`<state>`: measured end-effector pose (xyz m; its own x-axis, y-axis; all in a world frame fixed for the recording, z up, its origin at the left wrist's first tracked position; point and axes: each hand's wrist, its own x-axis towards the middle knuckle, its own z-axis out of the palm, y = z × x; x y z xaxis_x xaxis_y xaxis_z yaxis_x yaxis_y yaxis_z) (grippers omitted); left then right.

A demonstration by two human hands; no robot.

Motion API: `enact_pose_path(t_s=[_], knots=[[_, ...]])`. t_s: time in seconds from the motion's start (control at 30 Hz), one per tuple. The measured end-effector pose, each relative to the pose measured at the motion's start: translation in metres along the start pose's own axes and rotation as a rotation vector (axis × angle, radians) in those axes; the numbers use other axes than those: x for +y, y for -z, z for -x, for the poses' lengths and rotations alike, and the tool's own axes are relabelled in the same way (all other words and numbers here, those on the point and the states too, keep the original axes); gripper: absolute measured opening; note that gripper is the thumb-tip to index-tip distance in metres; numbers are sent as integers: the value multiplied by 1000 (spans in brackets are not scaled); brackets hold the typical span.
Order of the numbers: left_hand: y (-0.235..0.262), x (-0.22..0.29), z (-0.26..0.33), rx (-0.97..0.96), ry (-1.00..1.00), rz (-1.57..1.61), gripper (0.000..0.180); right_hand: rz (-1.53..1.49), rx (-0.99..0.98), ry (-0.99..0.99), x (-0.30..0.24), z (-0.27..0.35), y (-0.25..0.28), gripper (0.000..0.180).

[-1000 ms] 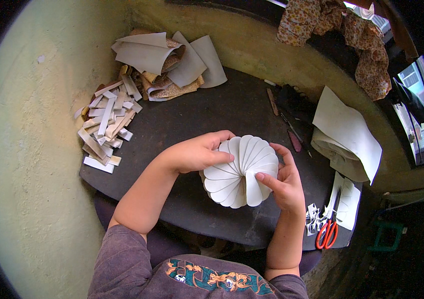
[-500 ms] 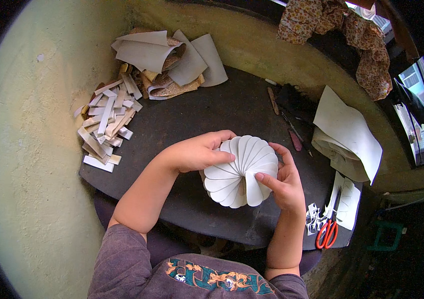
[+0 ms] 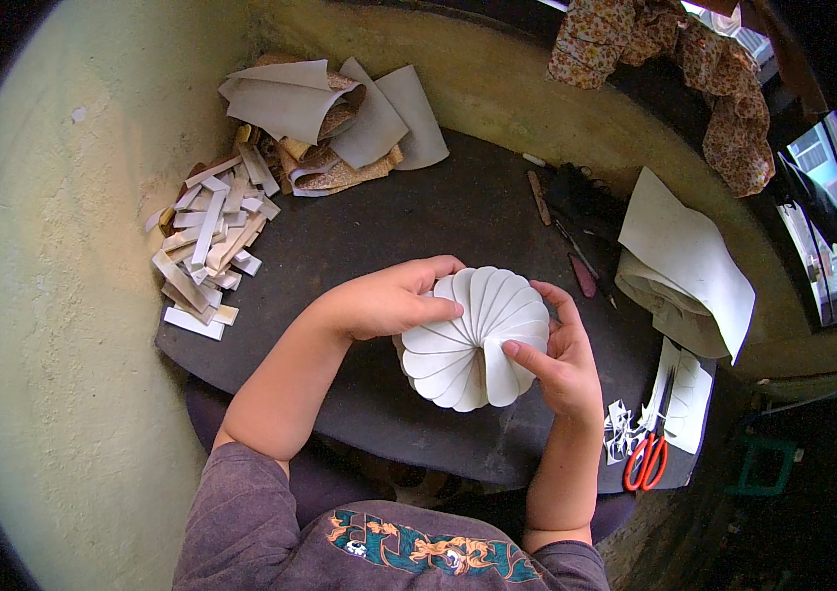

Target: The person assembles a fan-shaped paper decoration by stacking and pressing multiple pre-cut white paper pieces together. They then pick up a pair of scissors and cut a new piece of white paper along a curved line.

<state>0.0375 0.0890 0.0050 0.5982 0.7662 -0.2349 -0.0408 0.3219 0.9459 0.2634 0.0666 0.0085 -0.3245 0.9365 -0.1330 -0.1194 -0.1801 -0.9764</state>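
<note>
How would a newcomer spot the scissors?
Start at the right end of the dark table, by the large curled white sheet. Toward the near edge, scissors lie partly over white paper pieces. Bright red-handled, they stand out from those pale neighbours.

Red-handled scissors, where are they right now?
In the head view, the scissors lie near the right end of the table, blades over white scraps, below the curled white sheet, right of the right hand.

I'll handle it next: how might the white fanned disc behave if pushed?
The white fanned disc is probably light for its size, since its petals look thin. Those petals may shift or splay under pressure, as they overlap like a fan.
</note>
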Motion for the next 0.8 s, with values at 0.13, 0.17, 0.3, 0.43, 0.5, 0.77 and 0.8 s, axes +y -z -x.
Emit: enact_pose_path(t_s=[0.13,0.17,0.3,0.43,0.5,0.77,0.8], knots=[[0,-1,0,14,21,30,33,-1,-3,-2,-4,1,-3,69],[0,-2,-1,19,13,16,35,7,-5,0,-4,1,-4,69],[0,-5,-3,44,-1,-3,37,66,-15,16,-2,1,-4,69],[-4,3,-1,74,67,-24,33,85,-12,20,-2,1,-6,69],[-3,-1,-2,68,60,-17,32,82,-28,1,-2,2,-6,69],[-4,-7,-4,68,14,-46,26,101,-50,-6,-1,3,-6,69],[-4,-7,-4,71,13,-50,25,102,-52,-4,-1,3,-6,69]])
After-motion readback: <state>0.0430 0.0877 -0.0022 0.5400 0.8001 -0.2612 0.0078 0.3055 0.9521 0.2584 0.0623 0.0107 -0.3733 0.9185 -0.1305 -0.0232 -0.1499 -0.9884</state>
